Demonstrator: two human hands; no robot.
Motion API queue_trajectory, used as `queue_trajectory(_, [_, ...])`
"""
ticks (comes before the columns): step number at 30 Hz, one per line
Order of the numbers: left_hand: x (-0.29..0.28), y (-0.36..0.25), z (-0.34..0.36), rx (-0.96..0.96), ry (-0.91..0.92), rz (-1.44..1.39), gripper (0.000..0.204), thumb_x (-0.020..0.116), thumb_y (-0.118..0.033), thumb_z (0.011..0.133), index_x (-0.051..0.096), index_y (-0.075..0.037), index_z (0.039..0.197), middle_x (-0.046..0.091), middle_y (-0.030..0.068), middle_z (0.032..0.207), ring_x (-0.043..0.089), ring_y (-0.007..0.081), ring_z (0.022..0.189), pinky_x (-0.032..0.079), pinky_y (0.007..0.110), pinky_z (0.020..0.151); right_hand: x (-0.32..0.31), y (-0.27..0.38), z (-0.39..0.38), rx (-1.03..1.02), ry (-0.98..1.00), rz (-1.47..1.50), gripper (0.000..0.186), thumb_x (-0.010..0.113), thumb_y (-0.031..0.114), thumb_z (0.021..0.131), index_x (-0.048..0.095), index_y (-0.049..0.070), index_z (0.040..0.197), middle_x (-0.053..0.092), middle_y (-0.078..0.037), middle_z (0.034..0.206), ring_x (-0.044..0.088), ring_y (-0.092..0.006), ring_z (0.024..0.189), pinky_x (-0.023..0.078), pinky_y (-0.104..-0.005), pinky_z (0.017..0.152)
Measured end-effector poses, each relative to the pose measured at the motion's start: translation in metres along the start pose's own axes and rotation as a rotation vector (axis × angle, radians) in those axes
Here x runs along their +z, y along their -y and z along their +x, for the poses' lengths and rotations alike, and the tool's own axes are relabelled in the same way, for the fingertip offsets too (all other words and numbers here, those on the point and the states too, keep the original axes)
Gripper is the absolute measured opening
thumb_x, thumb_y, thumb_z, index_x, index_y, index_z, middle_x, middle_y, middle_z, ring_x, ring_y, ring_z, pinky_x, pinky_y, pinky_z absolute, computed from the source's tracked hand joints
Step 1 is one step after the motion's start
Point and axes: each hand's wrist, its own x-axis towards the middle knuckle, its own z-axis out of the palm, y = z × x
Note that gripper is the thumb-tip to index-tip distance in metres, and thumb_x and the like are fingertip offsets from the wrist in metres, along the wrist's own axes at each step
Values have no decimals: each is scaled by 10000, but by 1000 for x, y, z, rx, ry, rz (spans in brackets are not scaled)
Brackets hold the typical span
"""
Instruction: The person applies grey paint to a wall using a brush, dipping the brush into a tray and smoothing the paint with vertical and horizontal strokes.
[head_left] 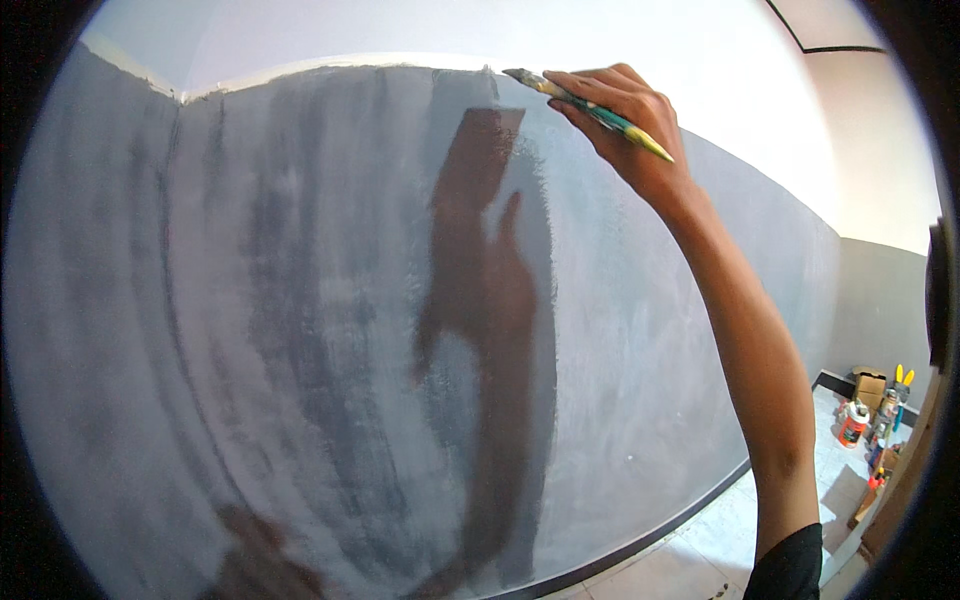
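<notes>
My right hand [625, 115] is raised at the upper middle, its fingers closed round the handle of a paintbrush [607, 118]. The handle is green with a yellow end, and that end points down to the right. At the other end, the dark, paint-covered bristles reach left to the border between the grey lower wall [340, 250] and the white upper wall [400, 25]. Whether the bristle tip touches the wall I cannot tell. Darker, wet-looking grey paint covers the wall left of the brush; a paler grey lies to its right. My left hand is out of sight.
My arm casts a dark shadow [500, 350] down the wall. A black skirting [680, 515] runs along the pale tiled floor [690, 560]. At the far right stand a white and orange container [853, 424], a cardboard box [868, 388] and several tools, beside a brown vertical edge [915, 450].
</notes>
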Motion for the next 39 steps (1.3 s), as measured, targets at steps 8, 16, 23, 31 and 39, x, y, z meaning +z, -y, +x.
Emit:
queue_trajectory(8, [9,28,-6,40,-14,-61,423,718,-322,775,678,-27,1076,683,213,1041,652,415,979,520,535,864,28,0,16,-11,146,-107,286,733,196,913,753,154,1195,756,-36,1096,669,-207,1011,590,-350,832])
queue_trajectory(16, [18,44,-4,69,6,-69,409,726,-333,771,674,-37,1049,677,201,1015,649,408,957,521,525,852,6,6,-9,1,403,63,277,762,139,877,769,121,1153,736,-96,1018,672,-254,912,571,-395,800])
queue_trajectory(23, [25,48,1,40,2,-82,397,734,-342,768,671,-46,1025,671,191,993,646,402,938,521,516,842,-42,24,-10,144,495,330,233,791,247,897,777,123,1094,774,-70,1007,713,-172,743,580,-316,607])
queue_trajectory(31, [38,51,21,2,10,-81,385,742,-353,764,666,-57,998,665,179,968,643,395,917,522,506,830,1,-5,32,-99,206,38,205,658,246,999,785,110,1087,774,-83,1006,702,-207,867,566,-410,775])
queue_trajectory(39, [36,61,44,-51,-13,-91,374,750,-364,760,662,-67,971,660,167,942,640,388,895,522,496,818,-47,83,-91,-116,507,256,147,666,155,862,726,68,964,582,-47,829,636,-171,899,559,-323,477])
